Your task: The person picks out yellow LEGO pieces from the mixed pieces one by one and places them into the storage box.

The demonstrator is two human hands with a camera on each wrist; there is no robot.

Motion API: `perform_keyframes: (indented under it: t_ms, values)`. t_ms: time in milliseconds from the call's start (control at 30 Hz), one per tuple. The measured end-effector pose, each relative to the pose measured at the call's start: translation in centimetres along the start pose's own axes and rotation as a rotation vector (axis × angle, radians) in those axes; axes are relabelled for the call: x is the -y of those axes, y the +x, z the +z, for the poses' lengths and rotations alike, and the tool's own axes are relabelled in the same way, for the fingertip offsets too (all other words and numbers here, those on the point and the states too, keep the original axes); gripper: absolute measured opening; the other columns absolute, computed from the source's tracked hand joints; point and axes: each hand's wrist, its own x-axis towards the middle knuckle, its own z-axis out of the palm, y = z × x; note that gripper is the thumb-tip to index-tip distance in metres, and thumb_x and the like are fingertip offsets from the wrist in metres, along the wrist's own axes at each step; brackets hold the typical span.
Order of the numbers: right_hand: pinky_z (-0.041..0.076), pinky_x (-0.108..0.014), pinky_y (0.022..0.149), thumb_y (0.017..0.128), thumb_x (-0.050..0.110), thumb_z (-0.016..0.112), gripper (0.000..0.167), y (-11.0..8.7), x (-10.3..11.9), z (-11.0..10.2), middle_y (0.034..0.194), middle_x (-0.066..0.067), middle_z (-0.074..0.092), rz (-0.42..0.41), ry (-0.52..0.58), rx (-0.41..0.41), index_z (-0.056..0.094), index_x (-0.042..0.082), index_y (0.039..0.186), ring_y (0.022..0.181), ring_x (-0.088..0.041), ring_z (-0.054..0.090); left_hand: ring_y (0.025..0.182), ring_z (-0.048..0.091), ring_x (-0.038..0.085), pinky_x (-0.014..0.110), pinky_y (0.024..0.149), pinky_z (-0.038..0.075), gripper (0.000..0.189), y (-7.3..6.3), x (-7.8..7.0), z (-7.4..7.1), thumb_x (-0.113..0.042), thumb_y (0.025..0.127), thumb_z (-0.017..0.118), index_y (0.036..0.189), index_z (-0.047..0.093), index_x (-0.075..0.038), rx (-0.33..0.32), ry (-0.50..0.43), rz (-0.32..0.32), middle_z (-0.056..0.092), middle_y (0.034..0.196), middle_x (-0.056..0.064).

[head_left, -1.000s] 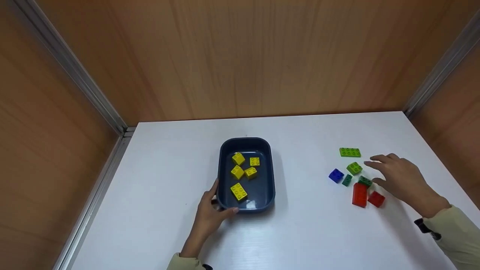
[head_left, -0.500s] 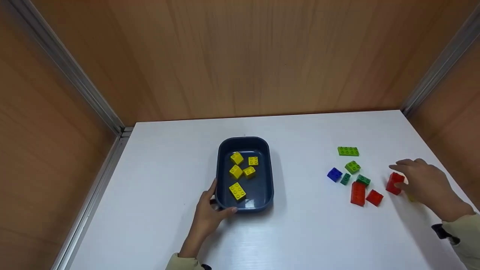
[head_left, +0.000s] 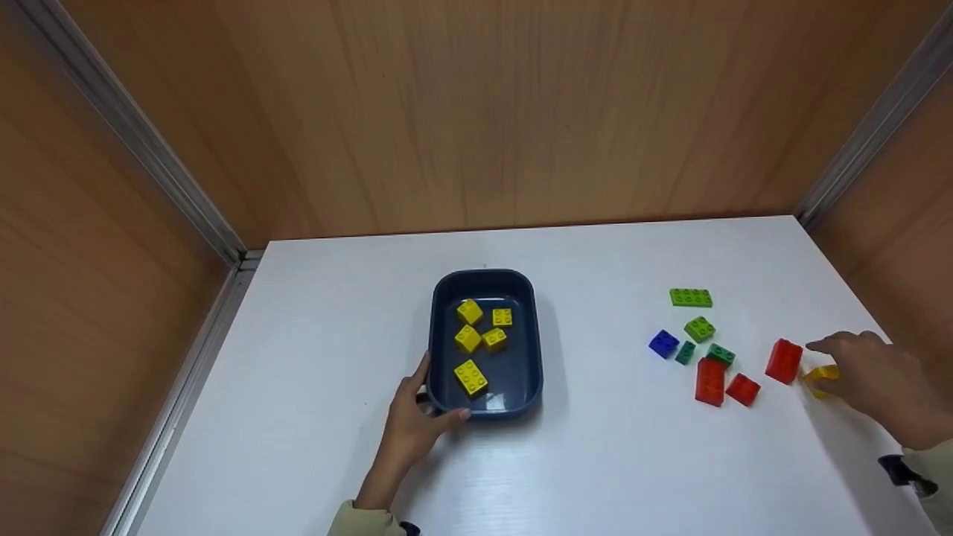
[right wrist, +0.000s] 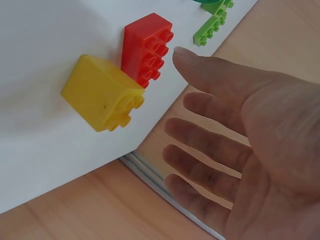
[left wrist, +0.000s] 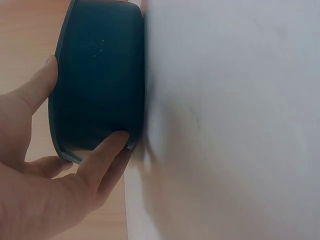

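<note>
My left hand [head_left: 412, 429] grips the near left corner of a dark blue plastic tray [head_left: 538, 357], thumb on the near rim and fingers along the side wall. In the left wrist view those fingers [left wrist: 102, 160] press the tray's outside. Several yellow toy bricks [head_left: 470, 377] lie inside it. Far to the right, my right hand [head_left: 886, 380] hovers by a yellow brick [head_left: 821, 378], partly covering it in the head view. The right wrist view has this yellow brick [right wrist: 92, 97] apart from the loosely spread fingers. A red brick [head_left: 784, 362] stands beside it.
Left of the right hand lie two more red bricks [head_left: 709, 382], a blue brick [head_left: 663, 344], two dark green bricks [head_left: 721, 355] and two lime green bricks [head_left: 691, 298]. Wooden panels [head_left: 476, 112] enclose the white table [head_left: 313, 357] at the back and sides.
My right hand has moved right and toward me, from beside the green bricks, past the red brick, to the yellow brick. That red and yellow brick came into view. The left hand stays on the tray.
</note>
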Motion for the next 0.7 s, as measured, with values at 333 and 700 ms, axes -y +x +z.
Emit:
perform_keyframes:
  t_ms: [333, 700]
  values:
    - [0.059, -0.067, 0.079, 0.073, 0.007, 0.095, 0.057, -0.5, -1.0, 0.9, 0.104, -0.035, 0.067, 0.029, -0.008, 0.052, 0.069, -0.012, 0.120, 0.080, -0.044, 0.059, 0.129, 0.058, 0.043, 0.047, 0.100, 0.059, 0.109, 0.1, 0.0, 0.0, -0.016, 0.081, 0.094, 0.168, 0.028, -0.011, -0.003, -0.008, -0.007, 0.051, 0.146, 0.025]
    - [0.053, -0.074, 0.086, 0.073, 0.000, 0.094, 0.045, -0.5, -1.8, 1.7, 0.098, -0.034, 0.068, 0.028, -0.011, 0.048, 0.070, -0.012, 0.109, 0.075, -0.039, 0.059, 0.128, 0.057, 0.042, 0.046, 0.100, 0.058, 0.110, -0.1, 0.0, 0.0, -0.018, 0.081, 0.094, 0.168, 0.027, -0.010, -0.002, -0.013, -0.011, 0.050, 0.148, 0.024]
